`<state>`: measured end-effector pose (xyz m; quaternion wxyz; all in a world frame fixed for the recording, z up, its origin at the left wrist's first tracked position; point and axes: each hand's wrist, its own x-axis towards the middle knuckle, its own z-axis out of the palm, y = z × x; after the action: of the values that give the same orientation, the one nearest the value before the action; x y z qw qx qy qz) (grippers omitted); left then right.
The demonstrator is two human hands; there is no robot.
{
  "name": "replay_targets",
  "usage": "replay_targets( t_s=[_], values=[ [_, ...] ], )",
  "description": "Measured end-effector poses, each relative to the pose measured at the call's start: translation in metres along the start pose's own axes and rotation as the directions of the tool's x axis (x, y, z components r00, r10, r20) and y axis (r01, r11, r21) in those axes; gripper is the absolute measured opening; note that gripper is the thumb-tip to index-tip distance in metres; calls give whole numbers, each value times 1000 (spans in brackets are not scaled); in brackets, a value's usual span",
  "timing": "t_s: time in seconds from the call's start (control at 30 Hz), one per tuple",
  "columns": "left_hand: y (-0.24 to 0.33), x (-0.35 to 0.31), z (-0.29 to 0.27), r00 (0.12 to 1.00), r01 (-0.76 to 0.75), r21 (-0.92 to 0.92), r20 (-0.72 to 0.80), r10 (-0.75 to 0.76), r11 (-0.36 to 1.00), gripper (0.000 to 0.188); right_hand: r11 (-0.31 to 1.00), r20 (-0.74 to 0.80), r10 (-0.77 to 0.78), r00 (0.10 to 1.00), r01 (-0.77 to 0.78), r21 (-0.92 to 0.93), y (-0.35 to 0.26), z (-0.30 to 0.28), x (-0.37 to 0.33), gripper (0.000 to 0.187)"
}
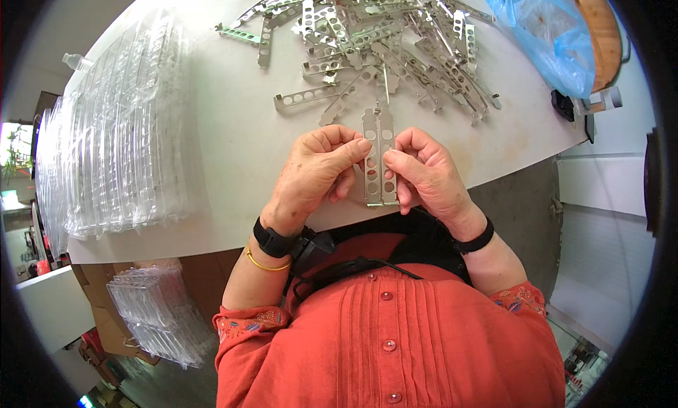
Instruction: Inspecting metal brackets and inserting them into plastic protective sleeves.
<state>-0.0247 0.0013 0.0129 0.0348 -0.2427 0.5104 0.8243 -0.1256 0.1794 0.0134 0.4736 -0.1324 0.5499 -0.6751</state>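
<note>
Two slim silvery metal brackets with rows of round holes stand side by side, close together, between my hands above the table's front edge. My left hand (pixel 318 164) is closed, its thumb and forefinger pinching the left metal bracket (pixel 371 175). With thumb and fingers, my right hand (pixel 429 169) grips the right metal bracket (pixel 388 134). A small bent lip shows at the lower ends of both. Whether the two brackets touch along their whole length, I cannot tell. Just beyond my fingers lies a loose pile of similar metal brackets (pixel 360 37), tangled and pointing many ways.
Clear plastic trays (pixel 131 125) are stacked on the white table (pixel 233 189) at the left. More clear trays (pixel 159 312) sit lower down beside a cardboard box (pixel 95 288). At the far right, a light-blue plastic bag (pixel 547 37) lies against a round wooden seat (pixel 600 26).
</note>
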Motion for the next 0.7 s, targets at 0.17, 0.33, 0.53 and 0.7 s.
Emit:
replay_targets(
  t_s=[0.17, 0.33, 0.53, 0.7],
  values=[
    [2, -1, 1, 1000, 12, 8, -6, -12, 1000, 20, 1000, -3, 8, 1000, -8, -18, 0, -1, 0, 13],
    [0, 0, 0, 1000, 2, 3, -5, -2, 1000, 20, 1000, -1, 11, 1000, -11, -25, -1, 1, -1, 13],
    [0, 0, 0, 1000, 12, 6, -5, -12, 1000, 19, 1000, 4, 14, 1000, -14, -18, 0, 1, 0, 13],
    [-2, 1, -1, 1000, 5, 10, 1, -5, 1000, 19, 1000, 8, 11, 1000, -10, -20, 0, 0, 0, 13]
  ],
)
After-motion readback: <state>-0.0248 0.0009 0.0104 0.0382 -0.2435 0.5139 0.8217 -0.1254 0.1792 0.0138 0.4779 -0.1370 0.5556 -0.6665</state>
